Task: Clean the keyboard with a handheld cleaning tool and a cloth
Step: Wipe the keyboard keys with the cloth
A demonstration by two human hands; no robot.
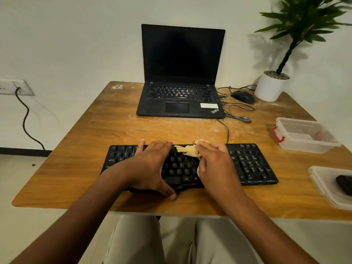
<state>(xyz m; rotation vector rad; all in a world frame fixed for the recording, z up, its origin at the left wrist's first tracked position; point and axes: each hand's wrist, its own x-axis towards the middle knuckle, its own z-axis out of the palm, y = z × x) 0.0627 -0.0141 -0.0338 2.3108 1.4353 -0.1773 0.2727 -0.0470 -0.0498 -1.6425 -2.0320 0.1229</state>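
A black keyboard (251, 164) lies across the near part of the wooden table (106, 130). My left hand (152, 166) rests flat over its left half, fingers reaching the far edge and thumb hooked at the near edge. My right hand (215, 164) presses a crumpled beige cloth (187, 149) onto the keys near the middle top row; the cloth sticks out from under the fingers. A dark handheld object (344, 184) lies on a white lid at the right edge.
An open black laptop (181, 73) stands at the back, with a wired mouse (242, 96) and loose cables to its right. A potted plant (270, 86) fills the back right corner. A clear plastic box (304, 136) with a red latch sits right of the keyboard.
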